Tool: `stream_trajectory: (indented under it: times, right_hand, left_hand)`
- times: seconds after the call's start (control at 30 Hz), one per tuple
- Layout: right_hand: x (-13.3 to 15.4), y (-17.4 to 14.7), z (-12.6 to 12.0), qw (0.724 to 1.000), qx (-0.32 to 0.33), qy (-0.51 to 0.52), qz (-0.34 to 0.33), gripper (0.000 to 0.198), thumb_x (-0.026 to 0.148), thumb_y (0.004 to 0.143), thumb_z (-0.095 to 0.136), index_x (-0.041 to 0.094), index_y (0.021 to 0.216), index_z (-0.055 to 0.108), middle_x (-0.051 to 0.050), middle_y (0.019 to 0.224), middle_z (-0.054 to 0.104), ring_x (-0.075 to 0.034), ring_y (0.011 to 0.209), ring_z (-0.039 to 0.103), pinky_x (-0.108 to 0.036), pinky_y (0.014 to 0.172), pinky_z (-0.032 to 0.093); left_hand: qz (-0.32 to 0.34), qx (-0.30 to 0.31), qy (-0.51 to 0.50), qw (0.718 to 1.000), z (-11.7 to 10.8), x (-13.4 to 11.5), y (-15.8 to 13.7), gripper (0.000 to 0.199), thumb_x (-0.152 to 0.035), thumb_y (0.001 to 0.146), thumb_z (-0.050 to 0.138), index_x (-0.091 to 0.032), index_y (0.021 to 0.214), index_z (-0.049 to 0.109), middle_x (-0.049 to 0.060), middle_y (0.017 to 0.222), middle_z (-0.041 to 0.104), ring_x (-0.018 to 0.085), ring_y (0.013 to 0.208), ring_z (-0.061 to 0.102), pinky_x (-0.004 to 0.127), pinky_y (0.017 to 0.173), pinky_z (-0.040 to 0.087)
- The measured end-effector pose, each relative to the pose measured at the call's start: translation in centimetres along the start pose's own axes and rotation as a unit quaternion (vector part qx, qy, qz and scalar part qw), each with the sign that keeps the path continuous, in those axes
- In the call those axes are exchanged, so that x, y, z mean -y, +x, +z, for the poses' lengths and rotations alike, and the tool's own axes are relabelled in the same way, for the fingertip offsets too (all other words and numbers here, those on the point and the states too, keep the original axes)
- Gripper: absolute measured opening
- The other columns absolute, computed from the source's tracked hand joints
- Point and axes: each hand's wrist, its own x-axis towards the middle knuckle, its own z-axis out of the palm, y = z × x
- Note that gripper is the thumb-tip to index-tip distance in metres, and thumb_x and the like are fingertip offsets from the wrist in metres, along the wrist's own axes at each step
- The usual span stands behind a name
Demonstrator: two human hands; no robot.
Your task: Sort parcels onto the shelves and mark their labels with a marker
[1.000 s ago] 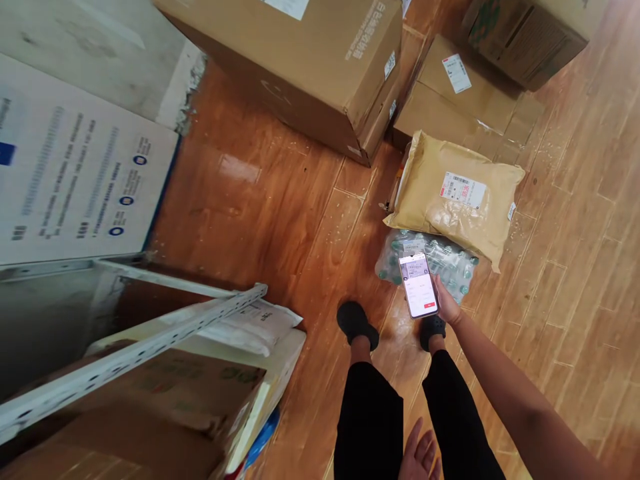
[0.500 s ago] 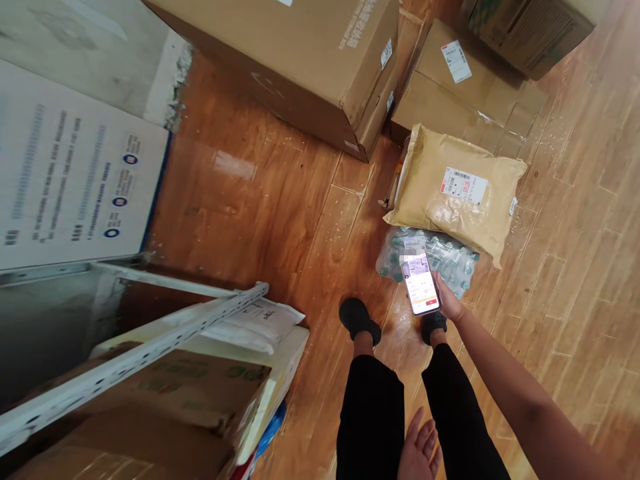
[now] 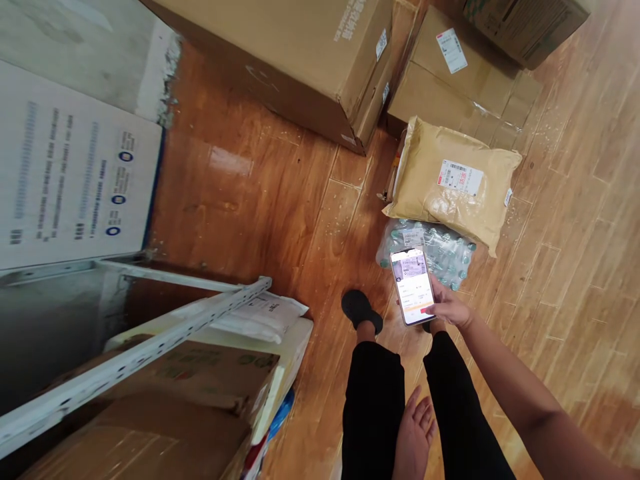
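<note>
My right hand (image 3: 449, 305) is wrapped round a smartphone (image 3: 413, 287), its thumb over the red button low on the lit screen. A barcode label picture and lines of text fill the screen. Just beyond the phone lies a shrink-wrapped pack of bottles (image 3: 447, 250) with a white label, partly hidden by the phone. Against its far side rests a tan padded parcel (image 3: 450, 180) bearing a white shipping label. Low between my legs hangs my left hand (image 3: 416, 427), holding nothing, its fingers loosely apart.
Large cardboard boxes (image 3: 310, 60) stand at the far side, with a labelled box (image 3: 450, 80) to their right. On the left, a white metal rack (image 3: 150, 360) holds cartons and a white mailer bag (image 3: 265, 317). A printed white box (image 3: 75, 160) stands behind it. Wood-look floor (image 3: 280, 213) lies between.
The phone has moved slightly down and left, nearer to me. My right thumb has come over the lower screen. My left hand has risen a little.
</note>
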Motion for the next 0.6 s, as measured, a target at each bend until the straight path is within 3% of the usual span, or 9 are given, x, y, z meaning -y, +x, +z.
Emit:
stream_trajectory:
  times: [0.13, 0.3, 0.6]
  right_hand:
    - [0.9, -1.1, 2.0, 0.999, 0.034, -0.017, -0.013, 0.108, 0.036, 0.067, 0.090, 0.033, 0.158, 0.030, -0.010, 0.147, 0.061, -0.031, 0.130, 0.062, -0.047, 0.106, 0.052]
    - [1.5, -2.3, 3.9, 0.997, 0.057, -0.048, -0.016, 0.109, 0.039, 0.073, 0.087, 0.031, 0.160, 0.022, -0.012, 0.144, 0.063, -0.029, 0.129, 0.063, -0.042, 0.100, 0.056]
    - [0.5, -2.8, 5.5, 0.997, 0.058, -0.054, -0.007, 0.103, 0.039, 0.077, 0.086, 0.029, 0.159, 0.024, -0.012, 0.139, 0.065, -0.030, 0.133, 0.059, -0.046, 0.104, 0.054]
  left_hand:
    - [0.003, -0.019, -0.005, 1.000, 0.7, -0.6, -0.7, 0.061, -0.037, 0.099, 0.039, -0.020, 0.158, 0.039, 0.016, 0.140, 0.061, 0.025, 0.133, 0.057, 0.035, 0.109, 0.041]
    - [0.019, 0.007, 0.001, 1.000, 0.1, -1.0, -0.8, 0.061, -0.034, 0.094, 0.047, -0.021, 0.154, 0.045, 0.015, 0.135, 0.064, 0.025, 0.129, 0.059, 0.036, 0.110, 0.040]
    - [0.023, 0.023, 0.004, 0.999, -0.7, -1.4, -0.7, 0.051, -0.032, 0.089, 0.054, -0.023, 0.139, 0.058, 0.013, 0.125, 0.066, 0.025, 0.125, 0.061, 0.036, 0.107, 0.041]
